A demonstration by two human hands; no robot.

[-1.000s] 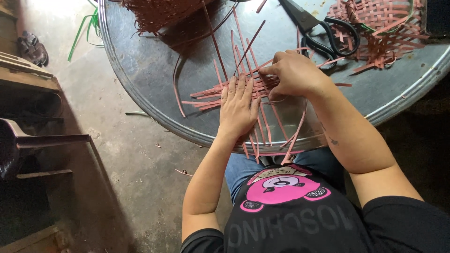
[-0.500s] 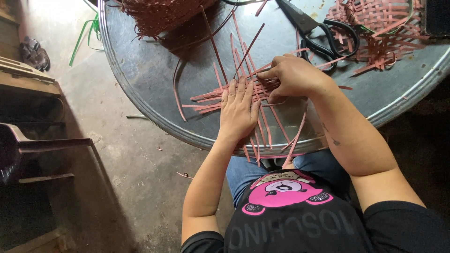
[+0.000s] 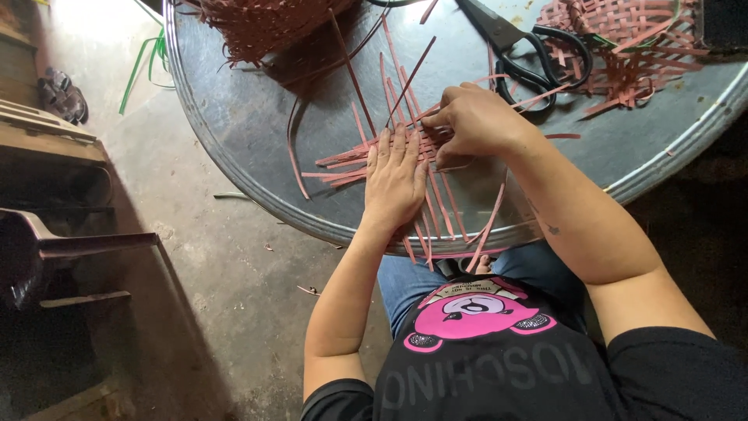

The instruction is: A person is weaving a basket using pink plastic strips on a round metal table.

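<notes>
Count on the round metal worktop (image 3: 234, 117): one pair of black-handled scissors (image 3: 530, 51) near the far edge; one partly woven mat of reddish strips (image 3: 405, 160) at the near edge; one finished woven piece (image 3: 623, 47) toward the far right edge; one heap of loose strips (image 3: 257, 23) at the far left edge. Two hands: left hand (image 3: 395, 183), right hand (image 3: 475, 121). Loose strips too many to count.

Strips (image 3: 366, 160) on the round table (image 3: 234, 117), scissors (image 3: 530, 47) behind them, woven mat (image 3: 623, 47) far right.

floor (image 3: 226, 257): bare grey concrete, dim | left: wooden furniture (image 3: 54, 140); dark chair (image 3: 47, 249); sandals (image 3: 62, 93)
</notes>
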